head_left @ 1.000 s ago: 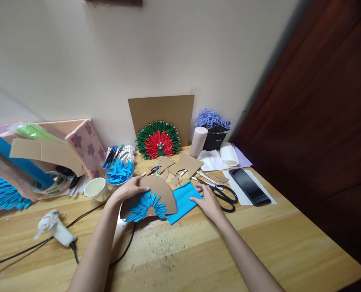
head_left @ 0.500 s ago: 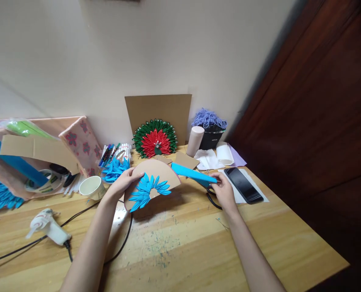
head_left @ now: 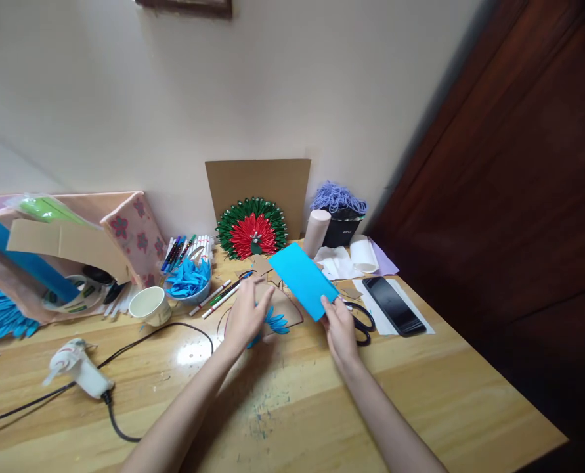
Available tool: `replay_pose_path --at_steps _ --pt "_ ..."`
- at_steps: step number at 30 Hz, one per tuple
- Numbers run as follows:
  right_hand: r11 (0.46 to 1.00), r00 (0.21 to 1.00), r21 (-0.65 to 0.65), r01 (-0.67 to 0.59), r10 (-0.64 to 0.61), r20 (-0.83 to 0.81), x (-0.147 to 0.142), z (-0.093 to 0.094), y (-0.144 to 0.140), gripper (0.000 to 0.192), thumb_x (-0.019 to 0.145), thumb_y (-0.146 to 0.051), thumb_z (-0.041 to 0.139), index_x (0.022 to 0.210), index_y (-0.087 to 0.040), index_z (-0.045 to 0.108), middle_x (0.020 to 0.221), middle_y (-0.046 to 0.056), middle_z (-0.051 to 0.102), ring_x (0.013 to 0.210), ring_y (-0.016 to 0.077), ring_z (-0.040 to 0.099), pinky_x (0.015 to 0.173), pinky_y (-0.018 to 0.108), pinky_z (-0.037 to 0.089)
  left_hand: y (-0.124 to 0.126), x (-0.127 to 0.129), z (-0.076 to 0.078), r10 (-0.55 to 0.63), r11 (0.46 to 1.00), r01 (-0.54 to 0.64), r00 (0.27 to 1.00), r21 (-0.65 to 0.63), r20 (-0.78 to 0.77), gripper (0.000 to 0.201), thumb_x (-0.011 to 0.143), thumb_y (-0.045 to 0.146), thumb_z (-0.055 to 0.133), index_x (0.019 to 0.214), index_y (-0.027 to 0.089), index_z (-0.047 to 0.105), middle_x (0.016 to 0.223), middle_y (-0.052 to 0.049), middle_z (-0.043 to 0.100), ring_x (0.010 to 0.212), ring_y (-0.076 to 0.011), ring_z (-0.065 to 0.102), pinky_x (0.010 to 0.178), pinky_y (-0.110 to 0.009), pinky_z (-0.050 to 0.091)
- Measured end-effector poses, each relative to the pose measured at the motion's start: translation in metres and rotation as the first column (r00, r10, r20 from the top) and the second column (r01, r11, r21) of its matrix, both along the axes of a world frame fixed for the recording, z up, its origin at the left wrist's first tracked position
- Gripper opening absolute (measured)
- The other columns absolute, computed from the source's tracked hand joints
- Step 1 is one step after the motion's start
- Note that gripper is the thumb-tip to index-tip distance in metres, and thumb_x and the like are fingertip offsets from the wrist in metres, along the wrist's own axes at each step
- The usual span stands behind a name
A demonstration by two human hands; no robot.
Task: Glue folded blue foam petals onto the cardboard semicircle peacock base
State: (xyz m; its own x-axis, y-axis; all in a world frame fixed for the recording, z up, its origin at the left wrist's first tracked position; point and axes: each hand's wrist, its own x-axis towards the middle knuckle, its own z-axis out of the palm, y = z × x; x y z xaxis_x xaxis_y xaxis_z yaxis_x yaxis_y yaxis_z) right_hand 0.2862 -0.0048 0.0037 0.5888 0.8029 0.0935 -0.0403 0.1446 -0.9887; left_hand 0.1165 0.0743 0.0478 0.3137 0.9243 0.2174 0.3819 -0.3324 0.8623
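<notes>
A flat, bright blue sheet (head_left: 304,281), paper or foam by its look, is held by its lower right corner in my right hand (head_left: 340,325), thumb on top. My left hand (head_left: 247,314) is over the cardboard half-disc (head_left: 289,307), its fingers apart and nothing visible in them. Blue petals (head_left: 276,322) are fixed around the half-disc's inner curve, partly hidden by that hand. Black-handled scissors (head_left: 366,323) lie just right of my right hand, blades covered. Close to my left hand are a few pens (head_left: 222,297).
A white glue gun (head_left: 78,369) with a black cord lies at left. Nearby stand a pale cup (head_left: 149,306) and a bowl of blue petals (head_left: 190,281). A red-green petal fan (head_left: 253,230) leans on cardboard (head_left: 257,177) behind. At right lies a phone (head_left: 393,305).
The cardboard half-disc has gone from being held up by my left hand to lying low on the table. My left hand has moved right. The blue sheet now faces me more broadly.
</notes>
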Motion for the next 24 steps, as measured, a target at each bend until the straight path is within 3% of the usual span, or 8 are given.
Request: replay_pose_path --at_steps 2,4,6,9,12,18,24 --pt "0.998 0.997 0.009 -0.060 0.060 -0.047 -0.015 -0.003 -0.002 0.036 0.078 -0.047 0.053 0.098 -0.017 0.052 0.082 0.006 0.067 0.076 0.0200 0.062 0.069 0.032 0.050 -0.014 0.012 0.003 -0.149 0.959 0.176 0.980 -0.222 0.134 0.039 0.083 0.046 0.041 0.103 0.016 0.056 0.105 -0.009 0.060 0.098 -0.0216 0.055 0.085 -0.031 0.043" --pt "0.996 0.993 -0.010 -0.091 0.090 -0.071 -0.026 -0.004 -0.004 0.038 0.076 -0.046 0.057 0.099 -0.017 0.053 0.081 0.006 0.067 0.075 0.0207 0.063 0.069 0.033 0.050 -0.020 0.020 -0.001 -0.151 0.912 0.223 0.963 -0.345 0.225 0.042 0.079 0.050 0.047 0.097 0.013 0.058 0.097 -0.009 0.064 0.091 -0.0228 0.059 0.078 -0.031 0.046" --pt "0.991 0.990 -0.044 -0.124 0.121 -0.071 -0.032 -0.003 -0.006 0.038 0.073 -0.046 0.061 0.096 -0.017 0.054 0.080 0.006 0.067 0.074 0.0210 0.063 0.068 0.033 0.051 -0.020 0.023 -0.007 -0.093 0.894 0.193 0.963 -0.405 0.253 0.043 0.073 0.050 0.054 0.091 0.012 0.059 0.093 -0.010 0.066 0.088 -0.0250 0.060 0.076 -0.032 0.048" --pt "0.970 0.969 -0.071 -0.234 0.227 -0.097 -0.030 0.002 -0.006 0.035 0.069 -0.048 0.064 0.087 -0.018 0.056 0.075 0.004 0.067 0.070 0.0214 0.064 0.066 0.033 0.052 -0.013 0.017 -0.010 -0.032 0.893 0.133 0.972 -0.429 0.234 0.039 0.070 0.048 0.059 0.089 0.013 0.060 0.092 -0.009 0.068 0.089 -0.0265 0.061 0.077 -0.035 0.049" --pt "0.957 0.956 -0.072 -0.282 0.275 -0.100 -0.019 0.002 -0.002 0.034 0.072 -0.051 0.058 0.081 -0.018 0.056 0.075 0.005 0.067 0.072 0.0215 0.064 0.068 0.034 0.052 -0.001 0.004 0.001 0.018 0.914 0.085 0.968 -0.396 0.250 0.041 0.069 0.046 0.061 0.095 0.014 0.059 0.102 -0.009 0.066 0.095 -0.0261 0.060 0.081 -0.035 0.048" --pt "0.977 0.977 -0.191 -0.093 0.126 0.170 0.005 -0.024 0.004 0.038 0.064 -0.045 0.067 0.088 -0.017 0.058 0.093 0.009 0.064 0.088 0.0224 0.061 0.082 0.039 0.048 0.033 -0.034 0.021 0.025 0.886 0.117 0.954 -0.449 0.298 0.057 0.061 0.052 0.065 0.097 0.008 0.062 0.102 -0.014 0.066 0.098 -0.0291 0.059 0.083 -0.037 0.047" --pt "0.972 0.868 -0.236 -0.022 0.135 0.478 -0.004 -0.042 0.013 0.033 0.063 -0.034 0.068 0.091 -0.020 0.059 0.093 0.007 0.061 0.085 0.0234 0.058 0.079 0.040 0.047 0.048 -0.061 0.033 0.137 0.896 -0.016 0.961 -0.444 0.242 0.059 0.061 0.057 0.062 0.097 0.011 0.062 0.098 -0.012 0.067 0.091 -0.0264 0.061 0.072 -0.032 0.050"
